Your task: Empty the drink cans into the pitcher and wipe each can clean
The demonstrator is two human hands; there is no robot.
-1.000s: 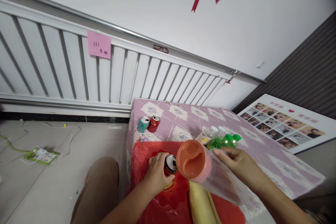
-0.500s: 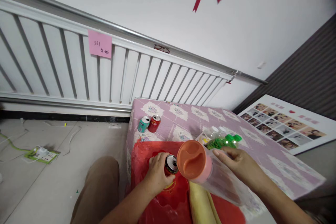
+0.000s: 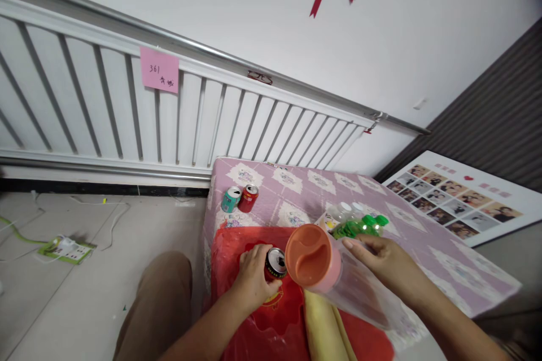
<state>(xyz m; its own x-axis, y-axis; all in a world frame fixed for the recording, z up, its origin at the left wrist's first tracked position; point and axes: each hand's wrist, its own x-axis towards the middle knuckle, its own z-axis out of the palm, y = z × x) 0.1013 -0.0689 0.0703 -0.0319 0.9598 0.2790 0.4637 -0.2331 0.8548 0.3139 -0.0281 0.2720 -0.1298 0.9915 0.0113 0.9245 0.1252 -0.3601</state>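
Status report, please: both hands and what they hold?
Left hand shut on dark drink can with silver top. Right hand shut on clear plastic jug with orange lid, tilted. Green-capped bottles close behind right hand.

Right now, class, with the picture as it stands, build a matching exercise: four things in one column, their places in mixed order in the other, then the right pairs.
Things
1. dark drink can with silver top
2. clear plastic jug with orange lid
3. pink square paper note
4. teal drink can

Places
A. stuck on the white slatted panel
B. gripped in the left hand
C. beside a red can at the far corner of the purple patterned tablecloth
D. held tilted by the right hand

Pairs: 1-B, 2-D, 3-A, 4-C
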